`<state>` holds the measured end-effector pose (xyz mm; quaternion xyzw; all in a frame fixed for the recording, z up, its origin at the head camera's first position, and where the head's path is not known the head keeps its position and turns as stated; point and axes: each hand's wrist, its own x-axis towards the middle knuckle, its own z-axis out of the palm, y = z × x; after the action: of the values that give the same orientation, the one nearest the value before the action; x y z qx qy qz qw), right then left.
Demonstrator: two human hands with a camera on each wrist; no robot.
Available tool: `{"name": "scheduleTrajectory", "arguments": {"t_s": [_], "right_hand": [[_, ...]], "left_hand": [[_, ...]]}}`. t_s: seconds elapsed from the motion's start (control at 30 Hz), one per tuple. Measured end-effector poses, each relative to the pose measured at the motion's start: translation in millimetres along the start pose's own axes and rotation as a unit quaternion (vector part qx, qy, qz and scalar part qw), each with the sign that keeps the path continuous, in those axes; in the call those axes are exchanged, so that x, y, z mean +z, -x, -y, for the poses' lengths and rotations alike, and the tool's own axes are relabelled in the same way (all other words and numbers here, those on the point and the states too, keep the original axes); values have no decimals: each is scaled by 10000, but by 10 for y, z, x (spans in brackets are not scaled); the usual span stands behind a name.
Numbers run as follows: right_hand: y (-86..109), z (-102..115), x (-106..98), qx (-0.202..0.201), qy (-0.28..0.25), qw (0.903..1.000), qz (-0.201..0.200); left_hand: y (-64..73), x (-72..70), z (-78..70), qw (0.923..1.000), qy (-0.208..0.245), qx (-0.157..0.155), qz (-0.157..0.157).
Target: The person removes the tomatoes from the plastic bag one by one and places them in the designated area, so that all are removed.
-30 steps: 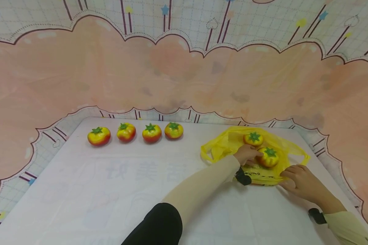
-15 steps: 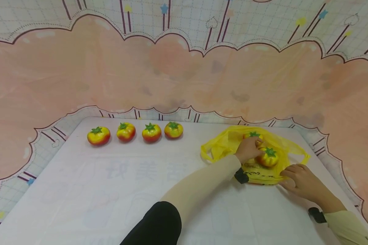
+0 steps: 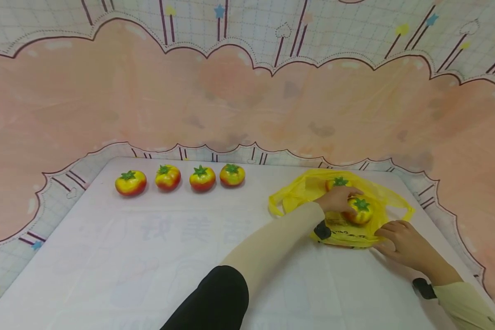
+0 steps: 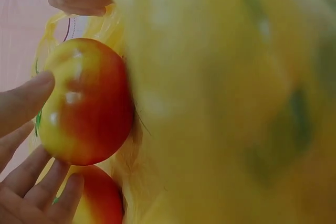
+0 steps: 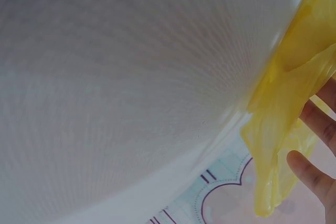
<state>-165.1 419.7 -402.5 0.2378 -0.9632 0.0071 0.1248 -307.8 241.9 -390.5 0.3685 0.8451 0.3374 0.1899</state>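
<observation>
A yellow plastic bag [image 3: 297, 190] lies spread on the table, with two red-and-yellow tomatoes [image 3: 361, 212] on it, both with green leafy tops. My left hand [image 3: 336, 199] reaches between them. In the left wrist view, the left thumb [image 4: 31, 98] touches the nearer tomato [image 4: 86, 103], while the loosely spread fingers extend toward the second tomato [image 4: 102, 195], partly hidden behind them. At the bag's near right edge rests my right hand [image 3: 406, 243]. Its fingers touch the plastic [image 5: 294, 82] in the right wrist view, with the thumb held apart.
Several more tomatoes [image 3: 202, 178] stand in a row along the back left of the white table [image 3: 169, 256]. Behind the table hangs a patterned backdrop [image 3: 231, 105]. Bag handles [image 3: 402, 208] stick out on either side.
My left hand has shifted from the nearer tomato up toward the far one, then slightly back between them. The right hand stays at the bag's edge.
</observation>
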Motion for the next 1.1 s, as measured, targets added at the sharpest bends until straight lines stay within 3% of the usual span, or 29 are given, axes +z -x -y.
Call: {"name": "scheduleTrajectory", "arguments": {"t_s": [0.2, 0.43, 0.8, 1.1], "right_hand": [[-9, 11, -8, 22, -20, 10000, 31], [-14, 18, -18, 50, -20, 9999, 110], [0, 16, -7, 16, 7, 10000, 58], [-2, 23, -9, 8, 14, 10000, 61]], "left_hand": [[-8, -8, 25, 9999, -33, 91, 106], [37, 21, 79, 9996, -59, 278, -23], [96, 79, 117, 9967, 795, -53, -136], [127, 107, 132, 9930, 1123, -308, -192]]}}
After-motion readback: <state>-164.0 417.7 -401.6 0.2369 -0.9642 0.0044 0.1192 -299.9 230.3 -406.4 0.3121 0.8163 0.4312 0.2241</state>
